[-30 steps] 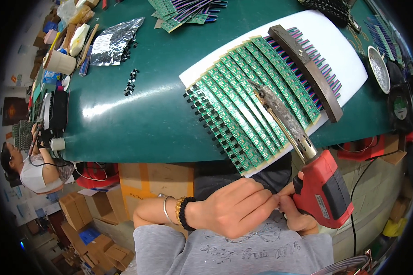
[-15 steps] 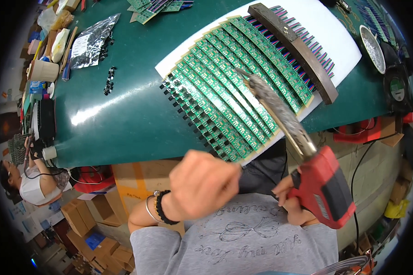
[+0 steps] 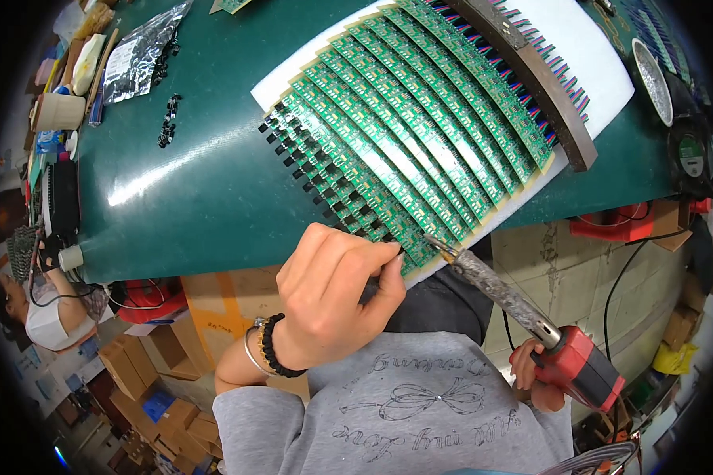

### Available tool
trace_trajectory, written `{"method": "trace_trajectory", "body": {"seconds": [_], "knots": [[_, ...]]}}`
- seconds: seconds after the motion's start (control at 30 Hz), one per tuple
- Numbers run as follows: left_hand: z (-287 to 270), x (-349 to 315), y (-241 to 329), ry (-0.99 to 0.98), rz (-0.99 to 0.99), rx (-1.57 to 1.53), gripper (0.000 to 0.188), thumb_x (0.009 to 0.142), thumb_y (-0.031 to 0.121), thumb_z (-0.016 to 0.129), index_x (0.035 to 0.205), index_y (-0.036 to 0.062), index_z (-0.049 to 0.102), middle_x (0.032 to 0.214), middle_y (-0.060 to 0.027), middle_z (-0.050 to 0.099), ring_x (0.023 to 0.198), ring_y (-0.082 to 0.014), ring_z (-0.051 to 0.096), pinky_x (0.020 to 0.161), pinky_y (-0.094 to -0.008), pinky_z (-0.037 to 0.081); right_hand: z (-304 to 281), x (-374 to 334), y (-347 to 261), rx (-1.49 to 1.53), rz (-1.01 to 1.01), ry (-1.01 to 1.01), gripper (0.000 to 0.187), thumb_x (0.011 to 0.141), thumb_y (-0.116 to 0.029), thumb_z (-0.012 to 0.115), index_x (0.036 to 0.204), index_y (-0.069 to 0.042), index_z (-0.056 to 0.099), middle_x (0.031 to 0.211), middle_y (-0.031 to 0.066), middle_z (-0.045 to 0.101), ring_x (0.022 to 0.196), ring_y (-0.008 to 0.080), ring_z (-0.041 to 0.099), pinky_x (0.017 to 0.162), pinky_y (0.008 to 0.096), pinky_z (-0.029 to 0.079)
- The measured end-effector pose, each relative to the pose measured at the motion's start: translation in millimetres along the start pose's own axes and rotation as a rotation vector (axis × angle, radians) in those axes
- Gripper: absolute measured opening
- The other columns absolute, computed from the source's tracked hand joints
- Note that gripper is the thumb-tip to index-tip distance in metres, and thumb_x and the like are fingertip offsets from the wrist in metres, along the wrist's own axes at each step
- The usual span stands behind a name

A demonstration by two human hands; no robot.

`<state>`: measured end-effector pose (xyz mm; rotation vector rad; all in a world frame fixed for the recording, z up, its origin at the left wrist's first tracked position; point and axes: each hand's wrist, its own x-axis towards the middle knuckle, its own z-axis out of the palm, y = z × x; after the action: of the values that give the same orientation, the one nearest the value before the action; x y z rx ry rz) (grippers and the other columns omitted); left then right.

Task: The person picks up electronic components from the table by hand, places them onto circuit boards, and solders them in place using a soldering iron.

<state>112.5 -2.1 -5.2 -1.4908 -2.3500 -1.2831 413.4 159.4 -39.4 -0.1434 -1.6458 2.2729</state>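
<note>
My left hand (image 3: pixel 333 289) is closed in a pinch, thumb and forefinger meeting at the near corner of the green circuit boards (image 3: pixel 404 119). Whatever lies between those fingertips is too small to make out. Small black components (image 3: pixel 317 178) line the boards' left edge, close to the pinch. In my right hand (image 3: pixel 526 366) is a soldering gun (image 3: pixel 503 297) with a red and black handle, gripped with the fingers wrapped round it. Its tip reaches the nearest boards, just right of my left fingertips; contact is unclear. The boards lie in overlapping rows on a white foam sheet (image 3: pixel 610 75).
A dark bar (image 3: pixel 531 75) lies across the boards' wired end. Loose black components (image 3: pixel 169 123) and a silver bag (image 3: pixel 141 63) are at the left of the green table (image 3: pixel 206 214). An oval dish (image 3: pixel 651 83) stands far right. Another person (image 3: pixel 59 317) sits at left.
My left hand has moved up to the boards' near corner and pinched. The soldering gun's tip has come down from the middle of the boards to the near edge. The view has shifted slightly.
</note>
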Motion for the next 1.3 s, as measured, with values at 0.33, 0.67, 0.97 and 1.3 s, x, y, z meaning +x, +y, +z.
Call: {"method": "trace_trajectory", "body": {"seconds": [0.33,0.67,0.97,1.3], "knots": [[-2.7,1.3,-0.7,-0.021,0.001,-0.026,0.022,0.063,-0.007,0.074,0.082,0.0014,0.066,0.072,-0.0054,0.06,0.062,-0.0215,0.054,0.051,-0.0306,0.042,15.0,5.7,-7.6,0.039,0.261,0.167,0.059,0.062,-0.039,0.094,0.086,0.005,0.063,0.077,0.0081,0.065,0.069,0.0087,0.06,0.057,0.0259,0.046],[-4.8,2.6,1.2,-0.031,-0.019,-0.031,0.021,0.064,-0.007,0.074,0.083,0.001,0.066,0.071,-0.0052,0.059,0.062,-0.0214,0.054,0.052,-0.0306,0.042,-1.1,26.5,-16.6,-0.077,0.193,-0.056,0.066,0.063,-0.045,0.09,0.093,0.0,0.052,0.066,0.0086,0.063,0.055,0.0194,0.061,0.053,0.0306,0.047],[-5.6,4.0,1.5,-0.048,-0.018,-0.042,0.022,0.063,-0.006,0.074,0.082,0.0007,0.066,0.072,-0.0061,0.06,0.063,-0.022,0.055,0.053,-0.0307,0.044,21.9,10.9,-13.0,0.057,0.317,0.212,0.061,0.056,-0.04,0.096,0.088,0.003,0.066,0.076,0.0071,0.066,0.064,0.0135,0.062,0.056,0.0282,0.044],[-6.1,4.3,2.1,-0.053,-0.027,-0.035,0.022,0.063,-0.007,0.074,0.082,0.0009,0.066,0.073,-0.0062,0.06,0.062,-0.0223,0.054,0.053,-0.0311,0.043,-18.2,-5.0,-17.3,-0.182,0.335,-0.226,0.086,0.077,-0.063,0.073,0.118,0.004,0.039,0.058,0.0058,0.06,0.052,0.0203,0.059,0.056,0.033,0.046]]}}
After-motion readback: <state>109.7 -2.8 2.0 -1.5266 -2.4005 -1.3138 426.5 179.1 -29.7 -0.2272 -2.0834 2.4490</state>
